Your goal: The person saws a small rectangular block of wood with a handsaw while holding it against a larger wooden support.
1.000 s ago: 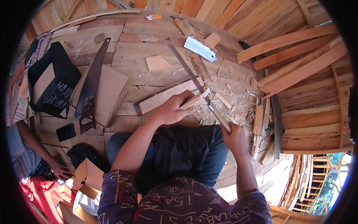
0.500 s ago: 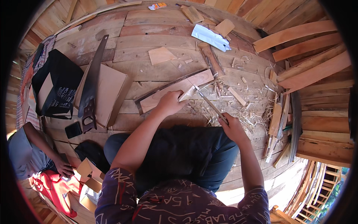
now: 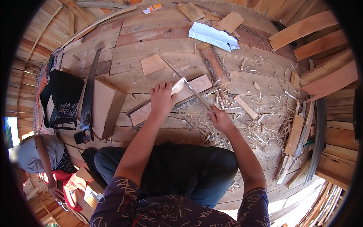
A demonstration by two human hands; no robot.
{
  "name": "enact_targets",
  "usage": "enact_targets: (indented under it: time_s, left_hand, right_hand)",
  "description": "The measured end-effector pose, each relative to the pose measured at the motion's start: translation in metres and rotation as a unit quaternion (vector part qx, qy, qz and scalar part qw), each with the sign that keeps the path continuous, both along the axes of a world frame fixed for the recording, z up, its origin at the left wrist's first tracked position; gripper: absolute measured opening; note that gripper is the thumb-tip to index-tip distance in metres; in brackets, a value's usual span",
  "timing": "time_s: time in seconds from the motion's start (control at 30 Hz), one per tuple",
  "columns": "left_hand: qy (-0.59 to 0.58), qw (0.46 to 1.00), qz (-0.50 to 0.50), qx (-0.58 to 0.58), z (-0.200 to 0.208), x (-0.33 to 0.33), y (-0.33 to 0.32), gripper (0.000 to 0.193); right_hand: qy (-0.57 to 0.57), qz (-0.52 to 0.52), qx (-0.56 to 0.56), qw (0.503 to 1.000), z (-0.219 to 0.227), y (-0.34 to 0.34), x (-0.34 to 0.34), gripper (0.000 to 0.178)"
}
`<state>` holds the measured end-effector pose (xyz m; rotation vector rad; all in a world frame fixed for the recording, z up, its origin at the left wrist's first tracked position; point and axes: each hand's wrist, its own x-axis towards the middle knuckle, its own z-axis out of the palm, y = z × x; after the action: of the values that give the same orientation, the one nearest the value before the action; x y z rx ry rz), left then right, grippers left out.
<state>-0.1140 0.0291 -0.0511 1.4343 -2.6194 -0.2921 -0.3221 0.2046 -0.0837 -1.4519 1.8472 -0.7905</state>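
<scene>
My right hand [image 3: 220,118] is closed on the long, slim wooden handle of a knife [image 3: 199,97]. Its thin blade points up and left, crossing the end of a small pale wood piece [image 3: 178,86]. My left hand [image 3: 162,97] grips that piece, its fingers bent around the near end. Under both lies a flat plank [image 3: 200,84] with dark edges, slanting across the floor. A rough round log [image 3: 213,62] sits at the plank's far right end. Whether the blade is cutting into the piece cannot be made out.
Wood shavings [image 3: 245,130] litter the floor at right. A handsaw [image 3: 90,90] leans on a cardboard box [image 3: 109,109] beside a black bag [image 3: 66,98]. A light-blue sheet [image 3: 213,36] lies beyond. Planks [image 3: 297,134] line the right side. Another person [image 3: 47,155] sits at lower left.
The knife has slid up and left across the pale piece, more blade now past its end. My left hand has shifted slightly left. The whole view has tilted and moved a little.
</scene>
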Motion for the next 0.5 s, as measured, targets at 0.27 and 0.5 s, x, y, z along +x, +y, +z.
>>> enact_targets:
  time_s: [0.27,0.5]
  left_hand:
    - [0.006,0.991,0.067,0.116,0.0,-0.002,-0.012,0.048]
    - [-0.081,0.99,0.086,0.079,-0.007,0.002,-0.027,0.071]
  right_hand:
    - [0.004,-0.006,-0.003,1.0,-0.005,-0.002,0.006,0.023]
    - [0.013,-0.003,0.014,1.0,-0.01,-0.008,0.009,0.024]
